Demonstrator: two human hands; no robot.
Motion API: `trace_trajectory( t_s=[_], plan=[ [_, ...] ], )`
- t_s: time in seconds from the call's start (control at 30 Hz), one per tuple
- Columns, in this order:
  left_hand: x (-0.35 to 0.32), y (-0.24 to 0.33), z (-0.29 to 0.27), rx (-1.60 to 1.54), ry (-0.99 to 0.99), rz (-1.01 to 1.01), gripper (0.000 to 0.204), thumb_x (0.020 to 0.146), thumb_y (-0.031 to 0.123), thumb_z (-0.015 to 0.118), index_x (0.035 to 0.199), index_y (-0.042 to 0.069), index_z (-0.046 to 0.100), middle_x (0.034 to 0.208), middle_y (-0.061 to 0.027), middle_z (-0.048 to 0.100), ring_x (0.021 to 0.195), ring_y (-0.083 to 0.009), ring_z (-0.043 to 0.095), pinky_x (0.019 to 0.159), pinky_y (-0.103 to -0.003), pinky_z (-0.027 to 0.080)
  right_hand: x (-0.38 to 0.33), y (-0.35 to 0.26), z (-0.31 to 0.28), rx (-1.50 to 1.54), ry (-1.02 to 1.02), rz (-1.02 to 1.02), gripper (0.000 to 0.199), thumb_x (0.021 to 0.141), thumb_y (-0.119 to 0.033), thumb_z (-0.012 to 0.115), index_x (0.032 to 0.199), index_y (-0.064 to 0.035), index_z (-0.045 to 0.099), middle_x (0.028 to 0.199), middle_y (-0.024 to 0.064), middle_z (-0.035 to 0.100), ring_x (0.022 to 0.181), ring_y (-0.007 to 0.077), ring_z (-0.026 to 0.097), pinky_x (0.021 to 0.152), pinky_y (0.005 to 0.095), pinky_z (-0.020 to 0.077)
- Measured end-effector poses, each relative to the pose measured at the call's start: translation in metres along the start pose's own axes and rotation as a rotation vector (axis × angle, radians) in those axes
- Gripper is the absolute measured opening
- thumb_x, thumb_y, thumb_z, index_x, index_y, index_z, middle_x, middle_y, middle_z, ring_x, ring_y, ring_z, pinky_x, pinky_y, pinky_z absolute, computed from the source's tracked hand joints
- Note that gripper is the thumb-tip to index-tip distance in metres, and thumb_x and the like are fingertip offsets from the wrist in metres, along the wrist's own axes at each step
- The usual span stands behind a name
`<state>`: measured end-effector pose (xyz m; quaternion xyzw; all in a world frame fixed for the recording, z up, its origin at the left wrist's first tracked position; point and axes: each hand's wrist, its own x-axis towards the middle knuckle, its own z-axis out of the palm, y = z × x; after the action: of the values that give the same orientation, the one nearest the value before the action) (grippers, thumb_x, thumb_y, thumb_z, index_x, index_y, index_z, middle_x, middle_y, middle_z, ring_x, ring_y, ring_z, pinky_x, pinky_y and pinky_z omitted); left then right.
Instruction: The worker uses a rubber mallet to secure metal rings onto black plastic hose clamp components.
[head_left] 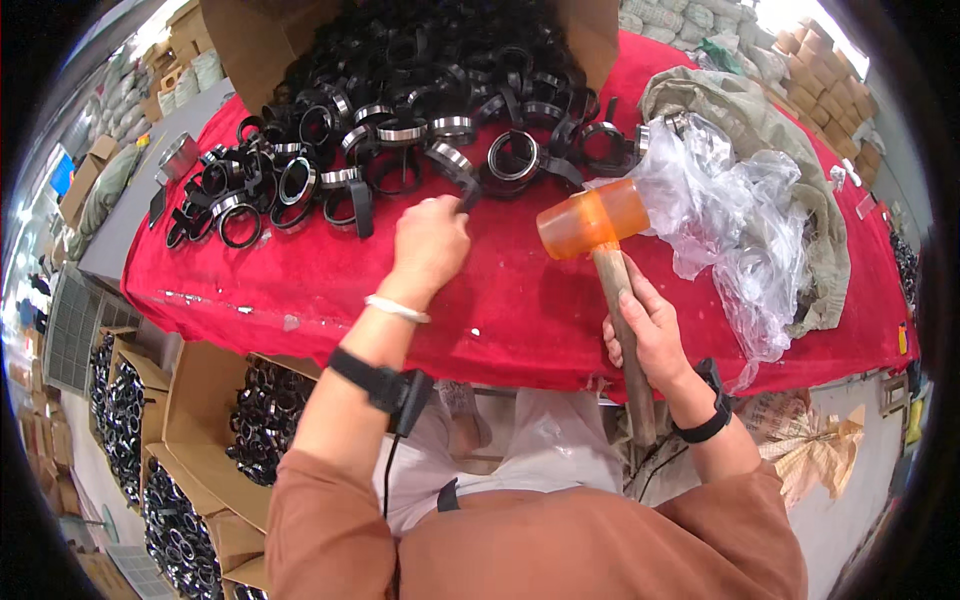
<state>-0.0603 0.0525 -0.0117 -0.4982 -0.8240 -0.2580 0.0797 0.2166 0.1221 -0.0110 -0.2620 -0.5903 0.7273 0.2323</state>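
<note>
- Left hand (430,240): fingers curled, apparently pinching a black-and-silver ring (450,157) by its dark tab, left of the mallet (611,270).
- Right hand (655,335): fingers wrapped around the mallet's wooden handle, below its orange head.
- Risk, in my judgement: a misaimed blow could strike the left fingers, so near the ring.
- Clear plastic wrap (750,225), just right of the mallet's head, could snag a swing.
- Loose ring pile (430,70), beyond the mallet, could slide if knocked.

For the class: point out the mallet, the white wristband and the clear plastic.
Mallet (611,272), head view: upper wooden handle.
White wristband (398,308), head view: mid-band.
Clear plastic (738,220), head view: crumpled middle.
</note>
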Motion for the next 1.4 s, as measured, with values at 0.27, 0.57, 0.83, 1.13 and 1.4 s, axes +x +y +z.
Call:
trace_trajectory(
  t_s=[0.27,0.57,0.83,1.13,1.4],
  plan=[
    [-0.150,-0.058,-0.076,-1.322,-0.246,-0.657,0.024,0.093,0.031,0.046,0.091,0.007,0.049,0.076,-0.0036,0.054,0.065,-0.0146,0.053,0.065,-0.031,0.050,0.001,-0.003,0.010,-0.191,0.091,-0.081,0.054,0.092,-0.023,0.046,0.141,-0.0137,0.024,0.064,0.0019,0.050,0.047,0.0074,0.047,0.042,0.0211,0.0419],
    [-0.198,-0.084,-0.029,-1.462,-0.172,-0.605,0.040,0.093,0.044,0.038,0.096,0.007,0.053,0.090,-0.0071,0.058,0.082,-0.0170,0.055,0.076,-0.033,0.043,-0.012,-0.008,0.110,-0.602,-0.132,-0.256,0.051,0.088,-0.008,0.051,0.136,-0.0091,0.034,0.084,0.0084,0.061,0.071,0.0126,0.059,0.068,0.0266,0.0484],
    [-0.164,-0.061,-0.049,-1.208,-0.085,-0.775,0.048,0.091,0.049,0.040,0.082,0.005,0.057,0.066,-0.0073,0.059,0.061,-0.0163,0.058,0.061,-0.029,0.045,-0.014,0.004,0.130,-0.765,-0.169,-0.355,0.050,0.087,-0.008,0.053,0.134,-0.0053,0.036,0.106,0.0214,0.060,0.098,0.0213,0.060,0.083,0.0298,0.0450],
    [-0.161,-0.060,-0.033,-1.321,0.069,-0.743,0.035,0.091,0.035,0.049,0.075,0.004,0.056,0.057,-0.0038,0.054,0.047,-0.0107,0.051,0.046,-0.024,0.041,-0.022,0.011,0.121,-0.773,-0.094,-0.634,0.053,0.088,-0.009,0.050,0.137,-0.0065,0.031,0.083,0.0135,0.059,0.067,0.0188,0.057,0.063,0.0276,0.0471],
    [-0.166,-0.060,-0.034,-1.316,0.094,-0.726,0.031,0.091,0.031,0.048,0.074,0.006,0.053,0.056,0.0000,0.050,0.047,-0.0078,0.046,0.044,-0.023,0.037,-0.014,-0.051,0.140,-0.866,-0.214,-0.657,0.050,0.084,-0.003,0.054,0.132,-0.0027,0.038,0.113,0.0237,0.056,0.102,0.0280,0.059,0.084,0.0313,0.0455]
  ],
)
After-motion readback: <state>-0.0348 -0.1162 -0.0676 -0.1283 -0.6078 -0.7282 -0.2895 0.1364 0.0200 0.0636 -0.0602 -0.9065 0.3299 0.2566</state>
